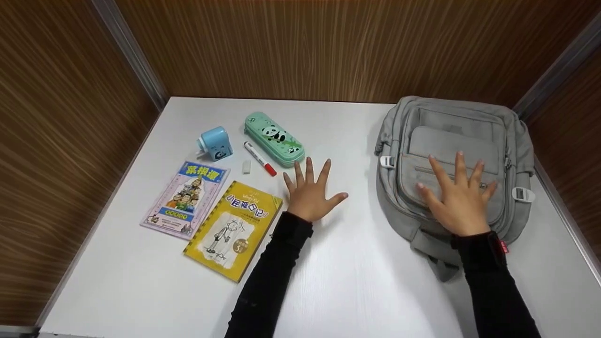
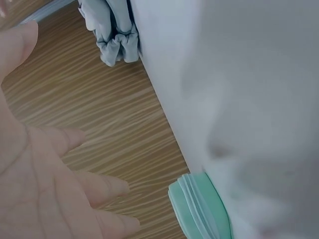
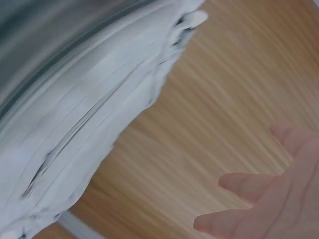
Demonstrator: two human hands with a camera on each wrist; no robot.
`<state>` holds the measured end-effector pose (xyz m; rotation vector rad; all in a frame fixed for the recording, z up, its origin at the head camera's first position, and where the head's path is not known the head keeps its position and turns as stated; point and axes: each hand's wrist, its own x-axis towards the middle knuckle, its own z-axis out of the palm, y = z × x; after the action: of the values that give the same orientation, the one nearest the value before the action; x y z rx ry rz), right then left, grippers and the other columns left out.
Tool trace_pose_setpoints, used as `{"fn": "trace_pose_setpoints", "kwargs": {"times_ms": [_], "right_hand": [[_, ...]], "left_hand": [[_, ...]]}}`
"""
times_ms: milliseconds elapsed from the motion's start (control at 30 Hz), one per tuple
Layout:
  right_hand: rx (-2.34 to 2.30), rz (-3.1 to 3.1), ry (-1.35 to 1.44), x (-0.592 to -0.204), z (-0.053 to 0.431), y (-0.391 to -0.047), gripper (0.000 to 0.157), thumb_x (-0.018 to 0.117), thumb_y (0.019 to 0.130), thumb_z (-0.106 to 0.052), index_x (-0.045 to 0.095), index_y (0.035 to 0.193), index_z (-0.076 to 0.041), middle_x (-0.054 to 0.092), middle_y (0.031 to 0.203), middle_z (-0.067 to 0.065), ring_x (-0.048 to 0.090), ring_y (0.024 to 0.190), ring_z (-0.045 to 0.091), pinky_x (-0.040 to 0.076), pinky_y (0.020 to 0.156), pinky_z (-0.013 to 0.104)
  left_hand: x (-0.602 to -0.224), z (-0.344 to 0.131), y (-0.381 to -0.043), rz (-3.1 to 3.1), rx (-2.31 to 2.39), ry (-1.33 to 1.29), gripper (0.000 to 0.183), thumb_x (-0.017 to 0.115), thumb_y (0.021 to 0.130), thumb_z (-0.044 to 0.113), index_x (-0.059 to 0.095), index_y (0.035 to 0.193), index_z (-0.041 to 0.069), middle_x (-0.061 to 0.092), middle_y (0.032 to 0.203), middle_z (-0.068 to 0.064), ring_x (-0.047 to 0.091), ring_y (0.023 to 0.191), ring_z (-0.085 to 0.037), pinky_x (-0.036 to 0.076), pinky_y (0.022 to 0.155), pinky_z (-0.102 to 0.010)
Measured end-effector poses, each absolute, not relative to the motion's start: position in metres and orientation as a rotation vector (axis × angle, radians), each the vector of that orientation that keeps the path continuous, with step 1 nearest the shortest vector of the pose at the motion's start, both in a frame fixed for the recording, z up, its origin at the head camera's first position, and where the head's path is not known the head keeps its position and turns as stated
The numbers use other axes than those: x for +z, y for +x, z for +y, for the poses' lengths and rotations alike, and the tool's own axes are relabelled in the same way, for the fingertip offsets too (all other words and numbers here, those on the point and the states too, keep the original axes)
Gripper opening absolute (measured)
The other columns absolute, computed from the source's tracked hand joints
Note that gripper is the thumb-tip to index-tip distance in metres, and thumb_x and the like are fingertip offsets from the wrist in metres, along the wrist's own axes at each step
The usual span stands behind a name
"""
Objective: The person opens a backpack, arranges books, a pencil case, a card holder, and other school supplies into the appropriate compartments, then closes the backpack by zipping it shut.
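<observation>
My left hand (image 1: 310,199), fingers spread wide and holding nothing, hovers over the table beside the yellow book (image 1: 256,197) and just below the green panda pencil case (image 1: 274,138). In the left wrist view its palm (image 2: 40,189) faces the table, with the end of the pencil case (image 2: 199,206) close by. The right hand (image 1: 462,204) is also spread and holds nothing; it overlaps the front of the grey backpack (image 1: 455,141) in the head view. In the right wrist view a gap shows between the fingers (image 3: 249,186) and the backpack (image 3: 84,114).
Left of the pencil case lie a red-capped marker (image 1: 259,158), a white eraser (image 1: 246,167) and a blue pencil sharpener (image 1: 216,143). A pink-and-blue book (image 1: 186,199) lies beside the yellow one. Wood-grain panels (image 1: 281,47) border the white table (image 1: 357,281).
</observation>
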<state>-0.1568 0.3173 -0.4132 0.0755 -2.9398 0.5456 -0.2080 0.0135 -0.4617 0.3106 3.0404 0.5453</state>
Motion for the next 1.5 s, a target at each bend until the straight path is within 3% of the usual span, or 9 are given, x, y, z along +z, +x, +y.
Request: {"fn": "trace_pose_setpoints", "kwargs": {"times_ms": [400, 767, 1000, 1300, 1500], "right_hand": [[0.562, -3.077, -0.104, -0.413, 0.396, -0.16, 0.078, 0.037, 0.097, -0.061, 0.004, 0.158, -0.027, -0.019, 0.156, 0.034, -0.026, 0.131, 0.068, -0.01, 0.08, 0.092], [0.601, -3.141, -0.165, -0.429, 0.432, -0.164, 0.081, 0.037, 0.097, -0.063, 0.001, 0.158, -0.024, -0.02, 0.152, 0.039, -0.03, 0.128, 0.067, -0.013, 0.085, 0.09], [0.558, -3.241, -0.115, -0.445, 0.443, -0.164, 0.082, 0.036, 0.097, -0.063, 0.0, 0.158, -0.021, -0.016, 0.15, 0.043, -0.021, 0.127, 0.074, 0.001, 0.091, 0.089], [0.51, -3.251, -0.089, -0.454, 0.44, -0.163, 0.081, 0.038, 0.097, -0.062, 0.004, 0.158, -0.02, -0.008, 0.149, 0.047, -0.019, 0.126, 0.075, 0.006, 0.094, 0.087], [0.464, -3.27, -0.069, -0.454, 0.437, -0.163, 0.081, 0.037, 0.097, -0.061, 0.007, 0.158, -0.017, -0.007, 0.149, 0.048, -0.014, 0.125, 0.077, 0.025, 0.087, 0.087]], "left_hand": [[-0.444, 0.035, -0.207, 3.007, 0.507, 0.498, 0.096, 0.049, 0.083, 0.077, 0.007, 0.158, 0.034, -0.003, 0.166, -0.014, -0.008, 0.15, -0.045, 0.0, 0.115, -0.071], [-0.442, 0.061, -0.199, 3.008, 0.34, 0.716, 0.095, 0.046, 0.084, 0.078, 0.003, 0.157, 0.036, -0.003, 0.166, -0.01, -0.006, 0.151, -0.043, 0.007, 0.117, -0.068], [-0.449, 0.09, -0.188, 2.926, 0.282, 0.855, 0.097, 0.048, 0.083, 0.077, 0.0, 0.157, 0.037, -0.008, 0.166, -0.007, -0.007, 0.151, -0.04, 0.005, 0.118, -0.067], [-0.463, 0.12, -0.176, 2.915, 0.11, 0.998, 0.096, 0.045, 0.082, 0.08, 0.003, 0.157, 0.039, -0.002, 0.167, -0.003, -0.002, 0.152, -0.038, 0.012, 0.118, -0.065], [-0.47, 0.126, -0.174, 2.869, 0.107, 1.082, 0.091, 0.045, 0.083, 0.079, 0.01, 0.157, 0.038, 0.004, 0.167, 0.005, 0.006, 0.153, -0.035, 0.018, 0.119, -0.059]]}}
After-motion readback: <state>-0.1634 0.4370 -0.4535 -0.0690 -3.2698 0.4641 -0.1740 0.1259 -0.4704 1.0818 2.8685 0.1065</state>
